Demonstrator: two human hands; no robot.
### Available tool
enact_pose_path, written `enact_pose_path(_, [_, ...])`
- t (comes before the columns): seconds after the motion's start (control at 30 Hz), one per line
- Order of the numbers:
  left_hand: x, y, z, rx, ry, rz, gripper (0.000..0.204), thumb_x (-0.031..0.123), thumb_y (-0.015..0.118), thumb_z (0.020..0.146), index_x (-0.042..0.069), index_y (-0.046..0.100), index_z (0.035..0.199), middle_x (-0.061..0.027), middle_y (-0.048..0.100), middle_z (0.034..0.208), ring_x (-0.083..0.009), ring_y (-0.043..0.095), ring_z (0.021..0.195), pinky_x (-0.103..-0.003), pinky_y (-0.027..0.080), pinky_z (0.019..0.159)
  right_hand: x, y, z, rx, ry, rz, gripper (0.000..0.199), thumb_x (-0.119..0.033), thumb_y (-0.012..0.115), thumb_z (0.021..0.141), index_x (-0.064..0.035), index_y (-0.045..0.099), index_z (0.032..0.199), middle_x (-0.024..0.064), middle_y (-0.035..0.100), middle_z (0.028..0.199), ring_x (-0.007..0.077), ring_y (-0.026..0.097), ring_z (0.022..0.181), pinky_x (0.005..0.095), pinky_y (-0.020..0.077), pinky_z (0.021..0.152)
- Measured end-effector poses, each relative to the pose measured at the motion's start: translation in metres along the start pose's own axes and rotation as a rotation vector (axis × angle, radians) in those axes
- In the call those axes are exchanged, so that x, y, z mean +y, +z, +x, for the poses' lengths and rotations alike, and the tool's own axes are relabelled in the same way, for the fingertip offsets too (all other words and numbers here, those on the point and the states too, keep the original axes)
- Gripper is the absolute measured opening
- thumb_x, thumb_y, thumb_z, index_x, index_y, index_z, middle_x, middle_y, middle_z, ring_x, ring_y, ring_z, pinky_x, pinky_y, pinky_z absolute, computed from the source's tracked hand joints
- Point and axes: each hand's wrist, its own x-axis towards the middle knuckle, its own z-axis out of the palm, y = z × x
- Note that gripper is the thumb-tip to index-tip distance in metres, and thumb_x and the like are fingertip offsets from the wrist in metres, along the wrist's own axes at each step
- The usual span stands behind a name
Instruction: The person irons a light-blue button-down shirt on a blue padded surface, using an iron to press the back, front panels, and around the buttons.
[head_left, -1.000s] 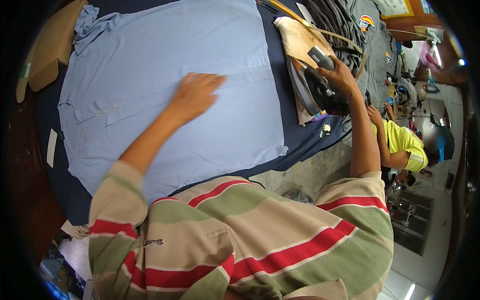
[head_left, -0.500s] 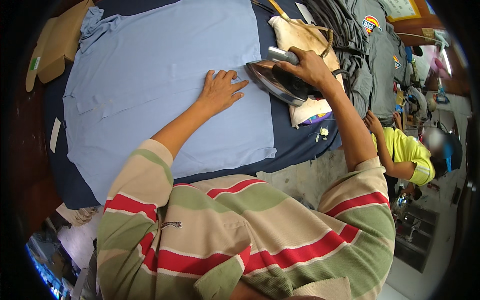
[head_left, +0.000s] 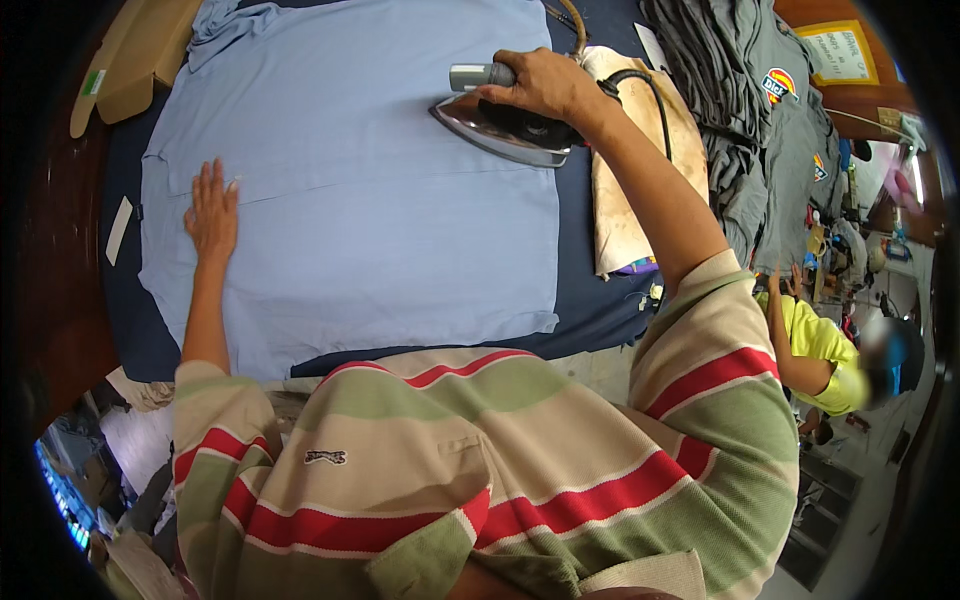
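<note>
navy padded board (head_left: 590, 300) carries a smooth light-blue shirt (head_left: 380, 200); left hand (head_left: 212, 212) flat, fingers together; right hand (head_left: 540, 85) gripping a metal-soled iron (head_left: 500, 125), upper centre.

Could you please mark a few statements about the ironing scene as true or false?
1. The right hand grips the iron on the light blue garment. True.
2. The left hand lies flat on the garment. True.
3. The left hand touches the iron. False: it rests well apart, on the garment's left side.
4. The garment is red. False: it is light blue, spread on a dark blue ironing surface.
5. Grey garments are piled to the right. True.
</note>
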Motion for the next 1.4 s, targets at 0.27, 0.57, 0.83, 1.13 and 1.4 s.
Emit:
enact_pose_path(0.27, [-0.029, 0.015, 0.000, -0.070, -0.057, 0.049, 0.049, 0.045, 0.022, 0.096, 0.033, 0.018, 0.144, 0.0029, 0.017, 0.150, -0.0201, 0.016, 0.138, -0.056, 0.014, 0.106, -0.007, 0.001, -0.030, -0.082, -0.129, -0.035, 0.051, -0.055, 0.053, 0.080, -0.0076, 0.060, 0.098, 0.0165, 0.063, 0.068, 0.0349, 0.062, 0.067, 0.0441, 0.0498, 0.060])
enact_pose_path(0.57, [-0.034, 0.018, -0.004, -0.048, -0.083, 0.070, 0.050, 0.046, 0.023, 0.095, 0.033, 0.020, 0.143, 0.0039, 0.018, 0.150, -0.0192, 0.015, 0.138, -0.054, 0.013, 0.107, -0.007, 0.000, -0.093, -0.161, -0.016, 0.057, 0.045, -0.048, 0.062, 0.077, -0.0047, 0.059, 0.089, 0.0171, 0.060, 0.061, 0.0353, 0.060, 0.060, 0.0424, 0.0477, 0.056])
enact_pose_path(0.83, [-0.029, 0.019, 0.000, -0.071, -0.107, 0.083, 0.050, 0.048, 0.022, 0.095, 0.033, 0.020, 0.143, 0.0036, 0.018, 0.150, -0.0190, 0.015, 0.138, -0.054, 0.013, 0.108, -0.030, -0.003, -0.078, -0.206, 0.037, 0.051, 0.046, -0.047, 0.061, 0.077, -0.0031, 0.059, 0.092, 0.0198, 0.060, 0.064, 0.0370, 0.061, 0.064, 0.0424, 0.0481, 0.059])
enact_pose_path(1.13, [-0.029, 0.016, -0.002, -0.065, -0.090, 0.020, 0.051, 0.048, 0.022, 0.095, 0.032, 0.019, 0.143, 0.0033, 0.017, 0.150, -0.0202, 0.013, 0.138, -0.054, 0.011, 0.108, -0.073, -0.004, -0.019, -0.048, -0.014, 0.077, 0.052, -0.055, 0.054, 0.080, -0.0048, 0.061, 0.095, 0.0169, 0.063, 0.069, 0.0350, 0.063, 0.068, 0.0422, 0.0505, 0.063])
enact_pose_path(1.4, [-0.028, 0.016, 0.000, -0.071, -0.098, 0.050, 0.051, 0.048, 0.023, 0.095, 0.031, 0.020, 0.143, 0.0040, 0.017, 0.150, -0.0190, 0.014, 0.138, -0.053, 0.013, 0.107, -0.088, 0.006, 0.034, -0.152, -0.143, 0.042, 0.057, -0.059, 0.051, 0.080, -0.0063, 0.061, 0.099, 0.0152, 0.065, 0.075, 0.0341, 0.063, 0.075, 0.0427, 0.0510, 0.066])
